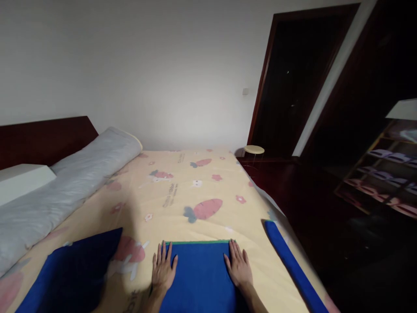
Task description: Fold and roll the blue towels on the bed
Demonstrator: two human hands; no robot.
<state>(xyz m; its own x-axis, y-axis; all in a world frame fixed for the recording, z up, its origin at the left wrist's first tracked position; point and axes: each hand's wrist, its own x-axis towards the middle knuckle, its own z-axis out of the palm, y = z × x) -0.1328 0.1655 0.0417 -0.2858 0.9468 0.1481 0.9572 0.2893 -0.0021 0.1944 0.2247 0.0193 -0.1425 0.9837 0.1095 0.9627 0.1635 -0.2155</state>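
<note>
A blue cloth with a green far edge lies flat on the bed, near the bottom centre. My left hand rests palm down over its left edge, fingers spread and pointing away from me. On the opposite edge, my right hand lies palm down near the far right corner, its fingers stretched out. Neither hand grasps anything. Another piece of blue cloth is at the lower left, partly in shadow. To the right, a long narrow blue strip of cloth runs along the bed's side.
The patterned yellow bedsheet covers the bed. A grey rolled quilt and a white box-like object are at the left, by the dark headboard. Beyond the bed's right edge stand a round stool and a shoe rack.
</note>
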